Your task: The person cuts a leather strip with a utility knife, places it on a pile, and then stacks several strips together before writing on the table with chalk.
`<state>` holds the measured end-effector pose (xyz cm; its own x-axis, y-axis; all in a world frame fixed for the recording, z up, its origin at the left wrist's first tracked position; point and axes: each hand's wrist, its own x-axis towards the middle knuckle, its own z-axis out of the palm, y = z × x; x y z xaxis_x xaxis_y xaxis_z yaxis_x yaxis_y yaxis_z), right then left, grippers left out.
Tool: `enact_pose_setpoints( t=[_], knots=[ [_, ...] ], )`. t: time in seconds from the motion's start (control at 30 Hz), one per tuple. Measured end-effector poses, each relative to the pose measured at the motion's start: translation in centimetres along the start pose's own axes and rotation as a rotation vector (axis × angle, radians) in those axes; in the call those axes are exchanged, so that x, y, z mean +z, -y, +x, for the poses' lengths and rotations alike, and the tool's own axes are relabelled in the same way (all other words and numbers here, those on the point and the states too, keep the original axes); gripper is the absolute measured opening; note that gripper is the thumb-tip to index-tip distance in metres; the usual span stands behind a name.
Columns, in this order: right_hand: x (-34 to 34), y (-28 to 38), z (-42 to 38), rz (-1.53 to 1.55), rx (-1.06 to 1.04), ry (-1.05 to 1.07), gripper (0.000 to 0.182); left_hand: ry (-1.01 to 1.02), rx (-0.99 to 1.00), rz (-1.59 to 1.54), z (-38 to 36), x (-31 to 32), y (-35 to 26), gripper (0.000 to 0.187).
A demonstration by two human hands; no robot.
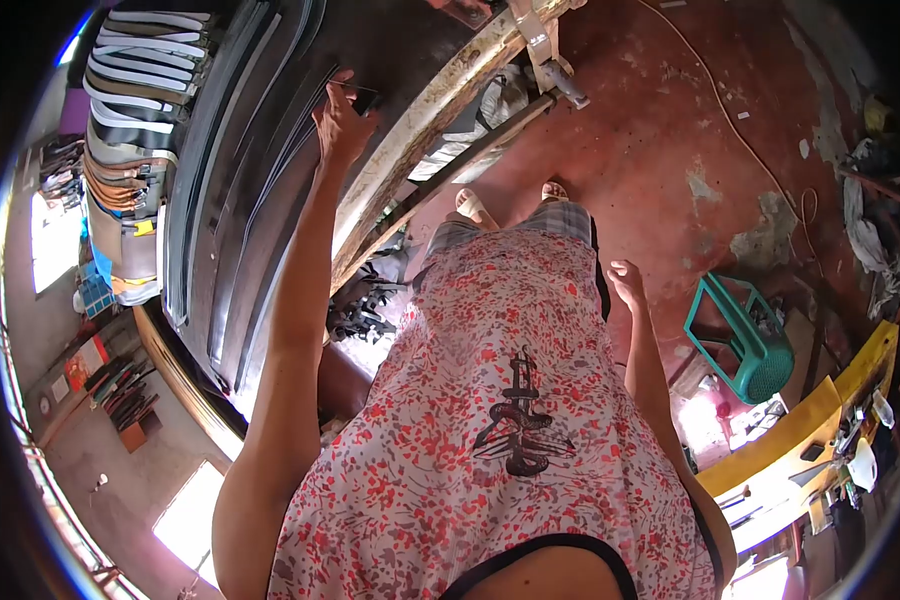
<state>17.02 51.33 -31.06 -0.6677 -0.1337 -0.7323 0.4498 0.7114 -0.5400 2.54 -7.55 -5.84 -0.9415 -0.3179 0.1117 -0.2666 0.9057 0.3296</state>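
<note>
Through the head camera I see the left hand (342, 122) at the upper centre of the frame, over the dark strips (260, 190) that lie lengthwise on the worktable (395, 40). Its fingers are bent and spread a little, with the tips near the strips' far ends; the view is poor there, so I can't fairly tell whether they pinch 1 or only brush it. The strips run nearly parallel, probably so that each can be picked out by its end.

The right hand (625, 284) hangs beside the body at the right of centre, fingers loosely curled; I can't make out anything in it, nor whether the fingertips meet.

At the upper left, belts (148, 75) are folded into a pile, loops facing outward, which I take as a way to keep their lengths together.

For containers, I find a blue basket (94, 293) at the left edge, its contents too small to read. A green plastic stool (760, 362) lies tipped at the right, near the yellow-edged bench (782, 440).
</note>
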Motion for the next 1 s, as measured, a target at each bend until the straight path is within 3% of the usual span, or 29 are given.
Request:
enact_pose_setpoints(
  t=[0.17, 0.33, 0.43, 0.57, 0.67, 0.73, 1.0],
  knots=[
    [0.1, 3.1, 1.7, 0.152, -0.061, -0.020, 0.034, -0.020, -0.023, -0.135, -0.2, 0.4, 0.5, 0.064],
    [0.9, 6.5, 2.9, 0.240, -0.131, -0.057, 0.027, -0.019, 0.093, 0.011, 0.0, 0.2, 0.6, 0.041],
    [0.4, 8.4, 2.5, 0.200, -0.164, -0.107, 0.026, -0.034, 0.078, 0.003, 0.4, 0.6, 0.5, 0.038],
    [1.2, 7.7, 2.0, 0.226, -0.156, -0.089, 0.025, -0.121, 0.114, -0.084, -0.1, 0.9, 0.6, 0.035],
    [1.0, 6.4, 2.2, 0.251, -0.054, 0.022, 0.024, -0.086, 0.032, -0.094, -0.3, 0.9, 0.3, 0.030],
    [1.1, 4.5, 3.0, 0.190, -0.051, 0.048, 0.023, -0.136, 0.157, -0.153, -0.3, 1.4, 0.5, 0.025],
    [-0.3, 5.8, 3.2, 0.205, -0.112, -0.039, 0.029, -0.163, 0.197, -0.135, -0.6, 0.4, 0.4, 0.019]
  ],
)
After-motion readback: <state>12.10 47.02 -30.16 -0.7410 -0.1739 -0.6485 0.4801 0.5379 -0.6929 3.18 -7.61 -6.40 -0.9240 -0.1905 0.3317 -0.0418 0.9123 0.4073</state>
